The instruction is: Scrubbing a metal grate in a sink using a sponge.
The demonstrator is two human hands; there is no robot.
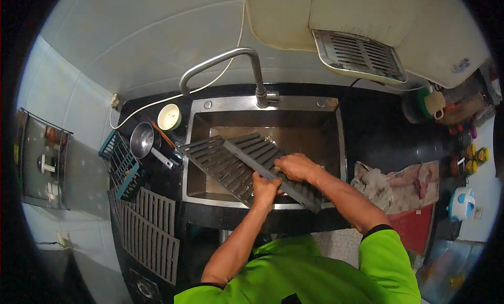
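Observation:
My left hand (266,190) grips the near edge of a grey slatted panel (249,157), tilted over the sink. My right hand (297,167) is curled against the slats on that panel's right part. Something small and pale shows at its fingertips, mostly hidden by the fingers. Beneath lies a second slatted panel (212,156), wet and slanting across the left side of the stainless steel sink (264,206). Its left corner reaches over the sink's rim. Shallow murky water appears to cover the sink bottom.
A curved tap (258,73) arches behind the sink. Left are a bowl (169,117), a saucepan (142,140), a wire-sided basket (122,166) and more slatted panels (149,237). Right lie crumpled cloths (393,182). A range hood (360,56) overhangs the back right.

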